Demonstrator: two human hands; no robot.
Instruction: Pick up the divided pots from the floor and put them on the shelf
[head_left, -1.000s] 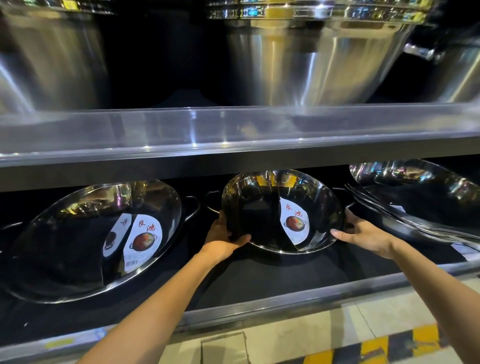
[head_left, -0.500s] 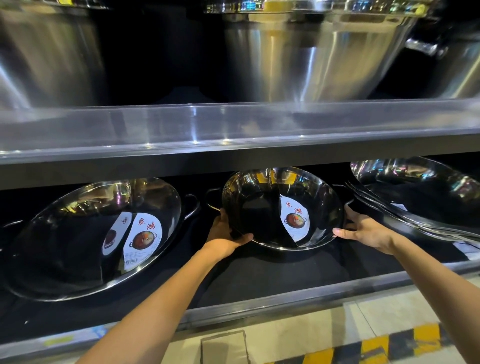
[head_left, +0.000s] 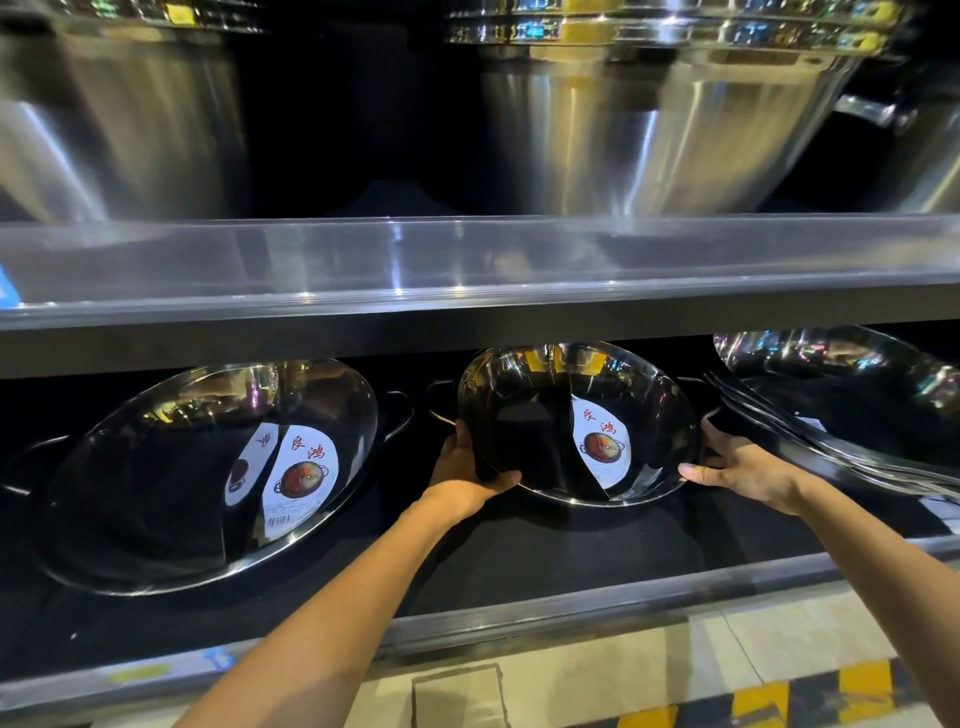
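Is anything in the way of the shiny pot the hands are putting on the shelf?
Nothing visible blocks it. Both hands, left hand and right hand, grip the middle divided pot, already leaning on the dark lower shelf, between the bigger pot and the stacked pots.

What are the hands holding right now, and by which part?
Both the left hand and right hand grip the middle divided pot by opposite sides of its rim.
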